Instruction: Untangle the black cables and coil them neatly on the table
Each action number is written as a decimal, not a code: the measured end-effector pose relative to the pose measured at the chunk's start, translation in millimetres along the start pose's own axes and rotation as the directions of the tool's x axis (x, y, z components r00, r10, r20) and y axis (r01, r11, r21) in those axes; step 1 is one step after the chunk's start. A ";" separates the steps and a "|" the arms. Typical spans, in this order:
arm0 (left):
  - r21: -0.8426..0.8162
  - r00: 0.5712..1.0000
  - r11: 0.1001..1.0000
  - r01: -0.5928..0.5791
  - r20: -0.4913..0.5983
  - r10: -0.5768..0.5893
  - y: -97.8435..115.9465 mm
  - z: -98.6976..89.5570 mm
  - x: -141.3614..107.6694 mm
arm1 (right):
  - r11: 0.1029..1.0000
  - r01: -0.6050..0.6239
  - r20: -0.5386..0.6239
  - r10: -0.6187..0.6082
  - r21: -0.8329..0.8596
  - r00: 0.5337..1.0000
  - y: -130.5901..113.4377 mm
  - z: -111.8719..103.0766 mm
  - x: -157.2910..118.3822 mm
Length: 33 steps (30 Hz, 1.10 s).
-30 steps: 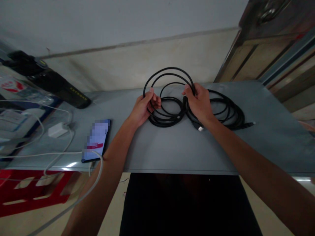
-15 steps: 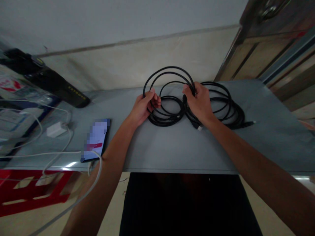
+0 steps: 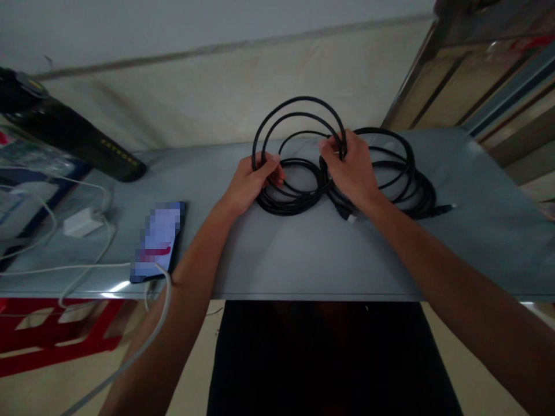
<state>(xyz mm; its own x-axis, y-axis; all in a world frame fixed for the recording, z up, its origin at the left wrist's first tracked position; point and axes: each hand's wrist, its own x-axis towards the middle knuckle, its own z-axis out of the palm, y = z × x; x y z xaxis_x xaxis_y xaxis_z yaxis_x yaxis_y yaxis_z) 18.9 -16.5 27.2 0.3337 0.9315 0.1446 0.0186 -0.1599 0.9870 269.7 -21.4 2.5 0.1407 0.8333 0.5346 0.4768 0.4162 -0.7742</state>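
A long black cable (image 3: 299, 99) lies in loops between my two hands, its upper loops lifted off the table. My left hand (image 3: 255, 176) is closed around the left side of these loops, thumb on top. Opposite it, my right hand (image 3: 352, 164) pinches the loops on their right side. Lower turns of the coil (image 3: 286, 209) rest on the grey table beneath. More black cable coils (image 3: 427, 190) lie to the right, partly behind my right hand. A plug (image 3: 347, 216) with a pale metal end sticks out below my right palm.
On the left lie a phone (image 3: 158, 240), a white charger (image 3: 83, 222) with white cords and a tilted black bottle (image 3: 87, 138). One white cord (image 3: 162, 320) crosses my left forearm. Behind the grey table (image 3: 312, 260) stands a wall; a red stool (image 3: 99, 329) is below left.
The lifted loops stand slightly higher and wider now, with both hands still on them. The whole view has shifted a little, moving the phone and bottle leftward.
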 end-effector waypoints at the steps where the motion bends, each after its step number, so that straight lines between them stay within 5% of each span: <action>1: 0.034 1.000 0.999 -0.012 0.005 0.012 -0.2 -0.4 -0.2 | 1.000 0.006 0.011 -0.006 0.003 1.000 0.5 0.3 -0.3; 7: 0.161 1.000 0.987 -0.023 0.000 0.023 1.2 0.0 -1.1 | 1.000 0.024 0.016 -0.024 -0.004 1.000 1.3 3.2 -2.8; 22: 0.125 1.000 0.992 -0.018 0.013 0.017 6.4 3.6 -3.1 | 0.996 0.029 -0.056 -0.034 -0.087 0.998 -2.7 -2.0 -1.3; 33: -0.074 0.995 0.995 0.064 -0.071 -0.070 7.1 8.4 -4.8 | 0.986 -0.091 0.020 0.089 0.142 0.996 -6.7 2.9 -5.2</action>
<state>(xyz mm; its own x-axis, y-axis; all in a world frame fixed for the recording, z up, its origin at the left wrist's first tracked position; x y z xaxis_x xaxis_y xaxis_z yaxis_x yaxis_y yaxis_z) 25.3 -24.9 33.0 0.2639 0.9612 0.0803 -0.0295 -0.0751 0.9967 263.2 -27.5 4.0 0.1653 0.8741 0.4568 0.3340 0.3862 -0.8598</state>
